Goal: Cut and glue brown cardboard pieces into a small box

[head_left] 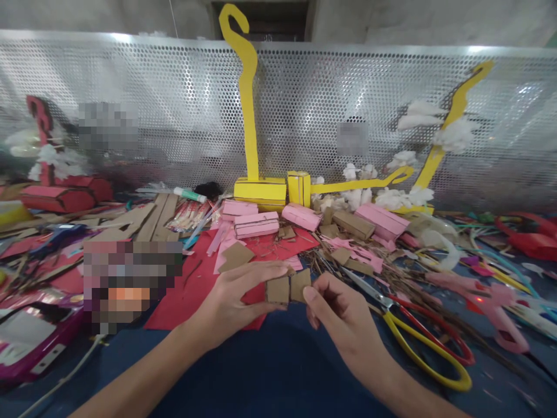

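My left hand (238,295) grips a small piece of brown cardboard (277,290) between thumb and fingers. Right beside it, a second cardboard piece (300,284) is pinched in my right hand (337,310). The two pieces are held nearly edge to edge, over red paper (187,284) and the dark blue table cover (278,371). Behind my left hand lies another cut of cardboard (236,256). Scissors (387,303) with red and yellow handles rest just right of my right hand.
Pink paper-covered blocks (256,225) and a yellow hammer-like shape (249,116) stand at the back against a perforated metal panel (304,104). At right lies a pink glue gun (483,299), its light lit. Cardboard strips (159,217), twigs and a purple device (47,342) crowd the left and middle.
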Demonstrator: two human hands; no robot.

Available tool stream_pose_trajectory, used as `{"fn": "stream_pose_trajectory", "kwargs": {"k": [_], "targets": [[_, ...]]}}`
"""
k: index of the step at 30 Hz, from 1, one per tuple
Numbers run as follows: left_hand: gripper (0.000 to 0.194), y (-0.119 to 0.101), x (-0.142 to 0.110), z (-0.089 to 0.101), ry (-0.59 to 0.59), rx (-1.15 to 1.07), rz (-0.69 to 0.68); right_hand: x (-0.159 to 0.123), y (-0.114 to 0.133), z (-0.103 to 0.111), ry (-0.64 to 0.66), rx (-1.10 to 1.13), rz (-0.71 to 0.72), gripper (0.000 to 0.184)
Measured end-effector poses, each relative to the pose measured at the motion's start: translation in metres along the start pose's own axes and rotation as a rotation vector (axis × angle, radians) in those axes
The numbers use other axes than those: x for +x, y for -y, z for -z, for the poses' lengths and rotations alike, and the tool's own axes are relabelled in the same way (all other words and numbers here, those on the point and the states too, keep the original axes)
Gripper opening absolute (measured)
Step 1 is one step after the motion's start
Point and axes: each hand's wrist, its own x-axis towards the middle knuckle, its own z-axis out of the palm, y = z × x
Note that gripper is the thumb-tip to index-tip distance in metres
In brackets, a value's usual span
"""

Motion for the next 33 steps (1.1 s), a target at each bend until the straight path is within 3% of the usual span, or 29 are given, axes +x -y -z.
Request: {"fn": "stream_pose_trajectory", "kwargs": {"k": [26,33], "targets": [[0.057,-0.003,-0.003,-0.004,0.005,-0.002,-0.003,-0.001,0.010,0.003,0.125,-0.062,0.016,0.043],[0.055,-0.003,-0.002,-0.003,0.033,0.061,0.041,0.001,0.001,0.005,0.118,0.021,0.001,0.039]]}}
